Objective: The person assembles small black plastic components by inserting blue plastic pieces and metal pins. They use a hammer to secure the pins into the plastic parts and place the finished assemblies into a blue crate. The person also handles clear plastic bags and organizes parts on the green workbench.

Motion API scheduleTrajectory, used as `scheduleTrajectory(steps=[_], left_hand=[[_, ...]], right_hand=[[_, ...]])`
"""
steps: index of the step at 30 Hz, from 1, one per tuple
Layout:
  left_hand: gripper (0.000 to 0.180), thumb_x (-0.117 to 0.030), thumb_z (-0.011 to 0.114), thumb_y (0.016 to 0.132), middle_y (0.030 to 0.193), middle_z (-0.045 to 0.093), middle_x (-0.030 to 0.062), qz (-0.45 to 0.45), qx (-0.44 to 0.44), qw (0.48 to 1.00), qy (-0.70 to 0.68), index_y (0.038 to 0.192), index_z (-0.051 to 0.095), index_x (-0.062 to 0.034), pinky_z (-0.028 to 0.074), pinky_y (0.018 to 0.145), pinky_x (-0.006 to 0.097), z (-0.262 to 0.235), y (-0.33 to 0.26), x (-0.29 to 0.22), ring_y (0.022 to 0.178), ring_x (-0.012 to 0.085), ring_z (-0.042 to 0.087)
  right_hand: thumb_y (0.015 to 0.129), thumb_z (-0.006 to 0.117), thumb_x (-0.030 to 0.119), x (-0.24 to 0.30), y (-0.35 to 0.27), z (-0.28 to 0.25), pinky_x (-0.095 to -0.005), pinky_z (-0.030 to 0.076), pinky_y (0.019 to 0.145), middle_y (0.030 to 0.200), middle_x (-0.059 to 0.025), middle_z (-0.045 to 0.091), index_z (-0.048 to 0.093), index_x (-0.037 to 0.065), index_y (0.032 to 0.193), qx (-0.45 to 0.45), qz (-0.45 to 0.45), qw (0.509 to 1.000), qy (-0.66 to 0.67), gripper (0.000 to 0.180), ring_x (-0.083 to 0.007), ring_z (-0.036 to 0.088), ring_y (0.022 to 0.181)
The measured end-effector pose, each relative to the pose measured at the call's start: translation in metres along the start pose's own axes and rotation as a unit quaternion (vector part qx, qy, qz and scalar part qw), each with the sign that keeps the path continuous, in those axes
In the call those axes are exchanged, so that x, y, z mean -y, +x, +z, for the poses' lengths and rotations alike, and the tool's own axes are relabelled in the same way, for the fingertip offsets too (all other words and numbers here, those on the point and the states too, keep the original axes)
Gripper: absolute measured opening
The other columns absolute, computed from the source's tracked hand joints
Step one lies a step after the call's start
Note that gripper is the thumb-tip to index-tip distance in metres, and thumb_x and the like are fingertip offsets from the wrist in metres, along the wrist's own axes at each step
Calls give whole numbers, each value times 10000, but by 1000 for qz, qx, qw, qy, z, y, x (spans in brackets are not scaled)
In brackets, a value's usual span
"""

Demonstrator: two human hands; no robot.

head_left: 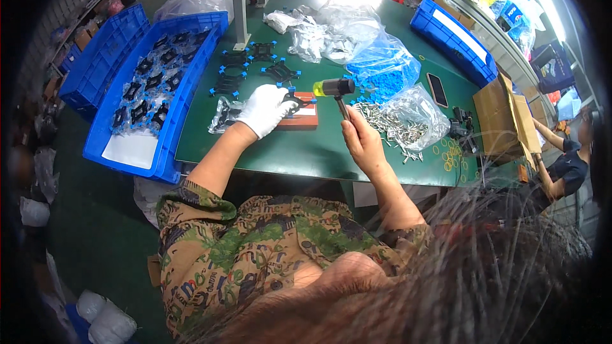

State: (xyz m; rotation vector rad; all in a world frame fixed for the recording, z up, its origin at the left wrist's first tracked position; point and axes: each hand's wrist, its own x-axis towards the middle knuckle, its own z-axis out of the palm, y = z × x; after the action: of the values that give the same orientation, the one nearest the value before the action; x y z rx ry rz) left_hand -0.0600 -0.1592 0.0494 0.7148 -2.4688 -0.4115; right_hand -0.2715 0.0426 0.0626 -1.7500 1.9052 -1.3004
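Observation:
My left hand (pixel 266 109), in a white glove, presses a black bracket with blue tips (pixel 297 97) onto a red block (pixel 301 116) on the green table (pixel 306 150). My right hand (pixel 361 140) is bare and grips the handle of a small mallet (pixel 334 88) with a black and yellow head, raised just above the block. Several more black brackets (pixel 252 67) lie beyond the block.
A bag of blue plastic pieces (pixel 384 70) and a bag of metal pins (pixel 403 122) lie right of the block. Blue crates (pixel 152 76) with brackets stand at left, another blue crate (pixel 454 39) at back right. A phone (pixel 437 89), a cardboard box (pixel 507 114) and another person (pixel 567 159) are at right.

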Motion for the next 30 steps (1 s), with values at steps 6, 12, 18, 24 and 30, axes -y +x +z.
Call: scheduleTrajectory(steps=[6,12,18,24,30], left_hand=[[298,-331,656,963,876,668,209,5,39,999,2,954,701,-36,496,836,508,-9,4,-7,907,409,640],[251,-269,668,949,928,618,205,16,23,999,28,976,669,-20,471,832,499,2,2,2,928,409,598],[278,-305,678,945,903,623,199,13,24,998,48,985,662,-31,477,831,502,-1,2,-2,922,408,606],[310,-232,668,968,1031,741,211,-94,-15,986,-140,1214,667,-43,548,880,406,-9,-13,12,988,323,714],[340,-75,655,989,1156,700,83,-198,-207,859,-425,1312,597,14,539,925,317,9,-94,46,1013,152,673]], right_hand=[[1054,617,239,19,37,-15,-453,573,843,1174,-246,712,570,65,1416,6,-113,989,-94,405,-418,720,1014],[1054,596,169,29,45,-19,-461,575,746,1033,-247,729,564,37,1408,-35,-191,968,-156,379,-417,727,891],[1051,604,291,39,39,-36,-502,556,744,944,-228,722,580,92,1401,-14,-119,983,-136,403,-419,712,868],[1014,669,291,29,15,-57,-456,563,768,947,-222,724,635,77,1332,222,-34,960,-165,385,-408,716,868],[961,689,333,14,12,-11,-498,550,816,986,-192,712,700,73,1120,392,-154,888,-187,305,-419,684,934]])
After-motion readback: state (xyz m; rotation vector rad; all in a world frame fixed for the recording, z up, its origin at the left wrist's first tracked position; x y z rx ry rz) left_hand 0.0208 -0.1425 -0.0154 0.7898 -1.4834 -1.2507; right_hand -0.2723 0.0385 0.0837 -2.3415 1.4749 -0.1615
